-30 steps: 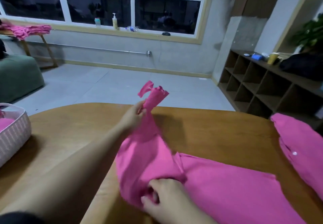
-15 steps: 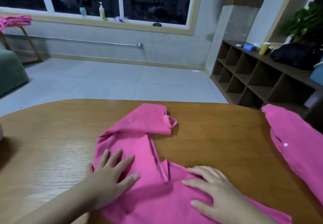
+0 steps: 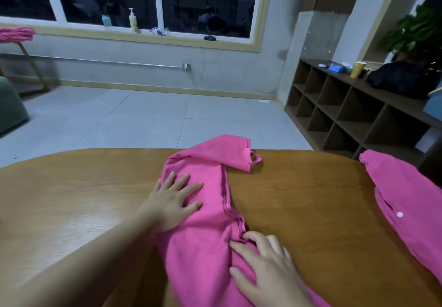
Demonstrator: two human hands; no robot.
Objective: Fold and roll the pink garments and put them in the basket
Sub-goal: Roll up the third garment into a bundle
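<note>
**Sleeve down, fold narrowed — smoothing under way**

And there it goes flat! A second ago the left hand [image 3: 172, 201] was holding the sleeve end of the bright pink cotton garment [image 3: 203, 211] up in the air; now that sleeve lies folded across the body of the cloth, its cuff and small loop pointing away from the person, near the far edge of the oval brown wooden worktop [image 3: 71, 187]. Half a second back both hands had just landed on the fabric, and since then the left hand has slid further up the garment, fingers straight and spread, pressing on its left side. The right hand [image 3: 267, 266] rests on the garment's near part, fingers loosely bent over a bunched seam; whether it pinches that seam I cannot tell.

The garment now reads as a long, narrow strip running away from the person. That, by my reckoning, puts the fold close to ready for rolling.

A second pink buttoned garment [image 3: 411, 203] waits well to the right of the first, draped at the worktop's edge. The basket has dropped out of view, so the drop-off is some way off.
</note>
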